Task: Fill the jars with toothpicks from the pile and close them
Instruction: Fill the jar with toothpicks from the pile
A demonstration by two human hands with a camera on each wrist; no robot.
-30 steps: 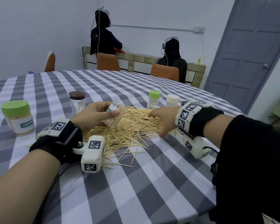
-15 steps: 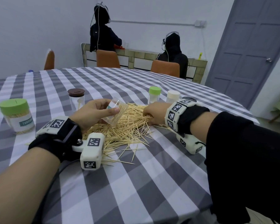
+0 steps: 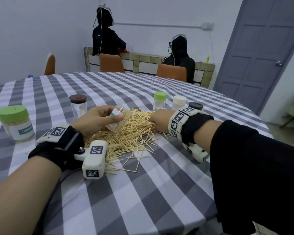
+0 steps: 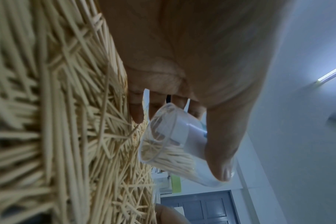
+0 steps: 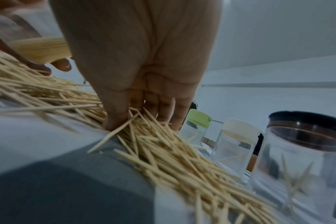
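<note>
Head view showed the left hand (image 3: 95, 119) curled round a small clear jar (image 3: 119, 119), tilted with its mouth toward the pile of toothpicks (image 3: 126, 133) in the middle of the checked tablecloth (image 3: 159, 192), thumb on one side and fingers on the other, a partial bundle already lying inside; the right hand (image 3: 159, 119) was down in the far edge of the pile, thumb and fingertips closing on a bunch of picks. In the right wrist view the fingers (image 5: 123, 115) pressed into the sticks against the cloth. The toothpicks looked light, stiff and sharp-tipped, likely to slide across one another and fan out, so a pinch across the middle of an aligned bundle seemed better than a grab at the ends. The jar appeared thin, smooth and light, best held round its wall near the base, leaving the rim free. Lidded jars (image 3: 159, 103) stood just beyond the pile, nearly empty, and a full green-lidded jar (image 3: 15, 124) stood well apart to the left
</note>
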